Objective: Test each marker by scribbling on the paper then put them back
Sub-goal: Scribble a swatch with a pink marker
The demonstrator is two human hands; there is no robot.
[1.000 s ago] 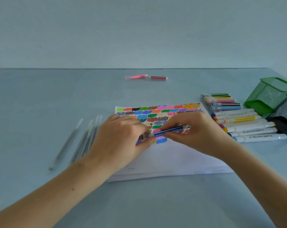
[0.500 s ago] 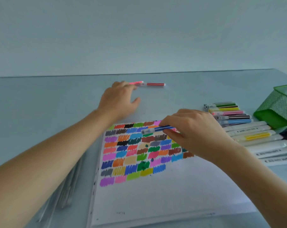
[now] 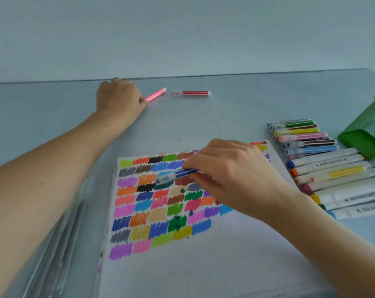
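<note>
We see two bare arms stretched over a grey table [image 3: 236,108]. The left hand [image 3: 117,102] is far out near the back edge of the table. Its fingers are closed around one end of a pink marker [image 3: 155,95], and the rest of the marker sticks out to the right, tilted up a little. Just to the right of it, a red marker [image 3: 194,93] lies flat on the table by itself, not touching the pink one.

The right hand [image 3: 231,177] is over the paper [image 3: 203,265]. It pinches a blue marker [image 3: 178,174] between the thumb and the fingers. The marker has a clear cap on its left end, and it hangs just above the coloured patches.

The paper is white and lies in front of us. Its top left part is full of little scribbled blocks in many colours, row after row. The lower part is bare white.

To the right of the paper we see a row of thin markers [image 3: 302,136] lying side by side, with thick white markers [image 3: 337,179] below them. A green mesh holder [image 3: 367,134] lies past them at the right edge.

On the left, by the left arm, some clear thin tubes [image 3: 59,254] lie on the table, and they look blurry
</note>
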